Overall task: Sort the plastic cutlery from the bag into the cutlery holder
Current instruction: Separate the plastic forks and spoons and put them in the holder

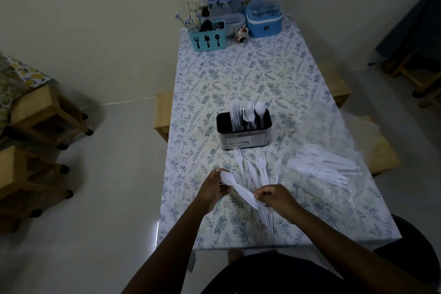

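While open worktop (238,74) lies beyond the cutlery holder (243,137), the left hand (213,190) grips the spoon (228,178) bowl. The right hand (275,197) pinches its handle.

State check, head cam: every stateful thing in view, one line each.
white spoon: held above table
left hand: holds its bowl end
right hand: pinches its handle end
cutlery holder: upright, partly filled
loose forks: lying on table
plastic bag: lying flat, cutlery inside
water bottles: upright, capped
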Tool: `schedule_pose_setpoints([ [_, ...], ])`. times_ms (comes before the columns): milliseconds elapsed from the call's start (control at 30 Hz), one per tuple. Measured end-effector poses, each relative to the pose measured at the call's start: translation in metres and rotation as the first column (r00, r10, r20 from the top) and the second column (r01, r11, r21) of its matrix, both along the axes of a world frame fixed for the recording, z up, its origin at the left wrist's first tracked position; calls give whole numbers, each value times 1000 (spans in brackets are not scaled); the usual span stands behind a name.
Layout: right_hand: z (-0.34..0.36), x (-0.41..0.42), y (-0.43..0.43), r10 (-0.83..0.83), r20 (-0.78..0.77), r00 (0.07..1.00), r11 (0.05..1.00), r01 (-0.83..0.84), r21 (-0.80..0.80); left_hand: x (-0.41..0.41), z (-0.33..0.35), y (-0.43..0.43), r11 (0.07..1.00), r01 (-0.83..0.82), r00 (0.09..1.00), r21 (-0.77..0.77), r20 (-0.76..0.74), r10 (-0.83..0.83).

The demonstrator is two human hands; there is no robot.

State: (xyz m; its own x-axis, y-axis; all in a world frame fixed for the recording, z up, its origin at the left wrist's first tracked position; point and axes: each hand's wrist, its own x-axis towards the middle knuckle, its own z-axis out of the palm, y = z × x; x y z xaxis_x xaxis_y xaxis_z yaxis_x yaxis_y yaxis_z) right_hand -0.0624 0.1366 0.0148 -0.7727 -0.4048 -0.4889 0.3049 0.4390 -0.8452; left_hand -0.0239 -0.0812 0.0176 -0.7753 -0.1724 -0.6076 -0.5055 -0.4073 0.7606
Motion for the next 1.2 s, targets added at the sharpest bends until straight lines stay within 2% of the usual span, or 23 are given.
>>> schedule_pose_setpoints([
  [233, 5, 0, -6, 21, -11, 1000, 1000, -21, 12, 5, 10, -1, 1000, 3, 1000, -11, -9, -3],
  [367, 5, -1, -8, 38, -7, 999, 999, -38, 15, 8, 8, -1, 995, 56, 998, -85, -29, -59],
  [500, 7, 1, -11, 129, -13, 992, 991, -128, 24, 9, 11, -1, 993, 33, 998, -116, -58, -40],
  [600, 10, 3, -12, 156, 115, 981, 987, -160, 28, 6, 16, 1, 991, 14, 998, -133, -57, -21],
  [700, 11, 6, -13, 98, 260, 961, 992, -73, -105, 2, 15, 2, 974, 80, 995, -210, -44, -91],
  [800, 13, 2, -10, 48, 201, 978, 996, -33, -81, -3, 16, 1, 932, 166, 981, -321, -45, -191],
  [933, 17, -4, -5, 13, 124, 992, 997, -4, -73, -14, 26, 3, 911, 143, 981, -388, -68, -182],
  [1100, 26, -13, -3, -107, 163, 981, 976, 135, -171, -45, 54, 11, 792, 168, 952, -586, -112, -285],
  [1200, 28, -21, 1, -157, 182, 971, 970, 186, -156, -74, 77, 10, 661, 115, 921, -742, -170, -351],
])
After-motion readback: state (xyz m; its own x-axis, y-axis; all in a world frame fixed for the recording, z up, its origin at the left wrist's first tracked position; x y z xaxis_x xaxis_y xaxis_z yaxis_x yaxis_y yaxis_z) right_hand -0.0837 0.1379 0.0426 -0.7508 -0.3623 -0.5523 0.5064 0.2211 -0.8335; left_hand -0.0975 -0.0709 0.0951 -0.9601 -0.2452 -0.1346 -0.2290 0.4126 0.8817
